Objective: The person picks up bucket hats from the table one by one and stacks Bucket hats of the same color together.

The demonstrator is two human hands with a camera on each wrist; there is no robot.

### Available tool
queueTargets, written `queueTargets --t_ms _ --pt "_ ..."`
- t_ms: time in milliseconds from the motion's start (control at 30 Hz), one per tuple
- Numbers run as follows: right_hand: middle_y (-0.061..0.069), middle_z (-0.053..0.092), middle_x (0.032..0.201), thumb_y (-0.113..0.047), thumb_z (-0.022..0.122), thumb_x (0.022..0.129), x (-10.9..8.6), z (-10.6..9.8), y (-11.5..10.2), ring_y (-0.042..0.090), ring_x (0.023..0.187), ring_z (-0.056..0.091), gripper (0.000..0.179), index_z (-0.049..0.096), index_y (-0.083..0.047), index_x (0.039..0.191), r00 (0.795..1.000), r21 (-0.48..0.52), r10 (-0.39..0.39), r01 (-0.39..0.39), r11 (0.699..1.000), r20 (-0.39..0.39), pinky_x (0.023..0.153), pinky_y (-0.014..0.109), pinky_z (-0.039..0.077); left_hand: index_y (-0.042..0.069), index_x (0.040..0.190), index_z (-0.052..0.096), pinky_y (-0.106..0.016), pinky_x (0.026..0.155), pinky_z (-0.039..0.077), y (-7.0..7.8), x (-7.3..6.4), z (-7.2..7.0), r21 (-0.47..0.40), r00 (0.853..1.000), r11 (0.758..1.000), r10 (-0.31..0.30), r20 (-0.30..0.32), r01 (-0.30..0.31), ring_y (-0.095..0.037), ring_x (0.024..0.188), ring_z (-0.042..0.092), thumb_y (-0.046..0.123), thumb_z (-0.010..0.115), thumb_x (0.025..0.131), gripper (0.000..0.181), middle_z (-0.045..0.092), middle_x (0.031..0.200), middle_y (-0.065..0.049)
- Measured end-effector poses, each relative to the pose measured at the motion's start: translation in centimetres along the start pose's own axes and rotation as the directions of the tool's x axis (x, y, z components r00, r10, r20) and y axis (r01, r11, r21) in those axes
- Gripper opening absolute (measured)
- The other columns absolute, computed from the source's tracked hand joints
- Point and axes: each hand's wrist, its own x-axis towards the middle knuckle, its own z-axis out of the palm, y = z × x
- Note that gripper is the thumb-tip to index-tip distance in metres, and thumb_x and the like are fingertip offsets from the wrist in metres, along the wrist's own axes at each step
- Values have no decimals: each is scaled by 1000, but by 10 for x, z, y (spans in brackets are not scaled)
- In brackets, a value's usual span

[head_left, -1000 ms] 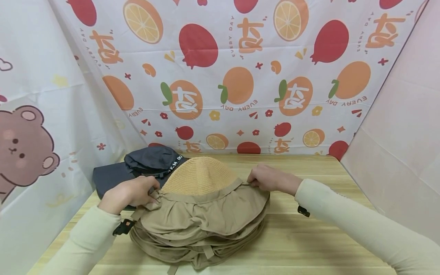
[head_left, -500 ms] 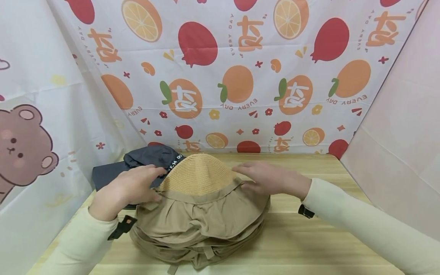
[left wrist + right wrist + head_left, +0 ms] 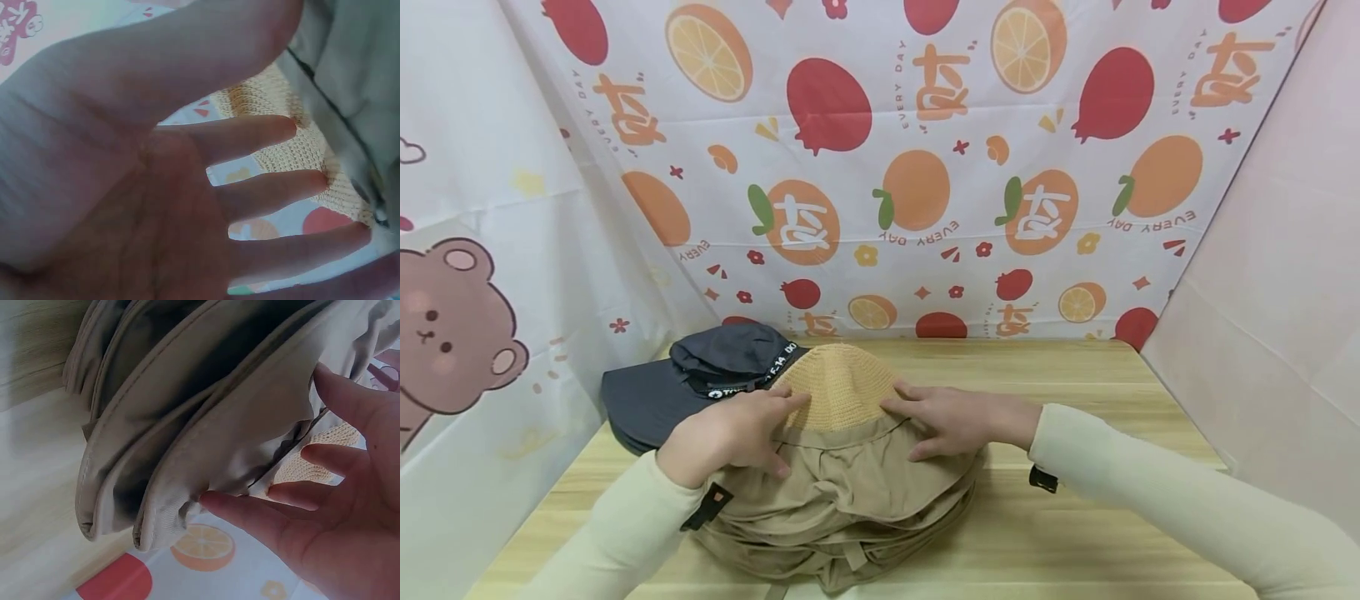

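Note:
Several khaki fabric sun hats (image 3: 857, 483) lie stacked, their wide brims fanned toward the front. Behind the top brim rises a tan woven straw crown (image 3: 838, 383). My left hand (image 3: 737, 433) touches the left side of the straw crown, with its thumb over the khaki fabric. In the left wrist view its fingers (image 3: 269, 194) are straight and spread. On the other side, my right hand (image 3: 951, 419) has its fingertips at the crown's right edge and its thumb low on the khaki fabric. The right wrist view shows its fingers (image 3: 250, 515) extended along the khaki brim.
Dark navy caps (image 3: 651, 400) with white lettering sit left of the stack, partly behind my left hand. All rest on a light wooden table (image 3: 1097, 517). A fruit-print cloth (image 3: 970, 275) hangs at the back, with pale cloths at both sides.
Both hands first pinched the top khaki hat at its left and right ends, then let go. They have moved inward to the straw crown's sides with fingers extended. The hats stay in place.

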Motion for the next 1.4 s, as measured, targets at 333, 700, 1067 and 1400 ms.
queueTargets --t_ms 333,700,1067,1400 --pt "23 21 170 -39 68 100 10 2 5 35 153 38 79 31 -9 163 999 19 17 -18 1000 41 124 44 35 4 157 41 -61 117 37 -3 9 6 -15 997 999 -45 69 47 -49 148 38 35 91 78 98 40 161 -26" --pt "19 19 171 -41 68 100 14 4 5 33 154 35 79 30 -13 164 996 46 50 -53 998 71 125 44 34 2 156 41 -61 117 37 -5 11 8 0 997 999 -35 68 35 -49 148 38 35 91 78 98 42 160 -26" --pt "19 18 172 -41 66 101 15 2 4 33 154 35 79 29 -12 164 997 36 44 -47 998 69 125 44 33 2 156 42 -60 117 38 -6 11 7 9 997 999 -32 76 31 -48 147 40 34 91 78 97 44 159 -25" --pt "19 18 172 -42 65 101 10 5 7 34 152 38 79 28 -12 164 997 32 42 -44 999 67 124 44 35 -1 154 43 -58 117 39 -1 15 9 17 998 1000 -23 64 22 -45 146 43 33 92 77 97 46 157 -24"
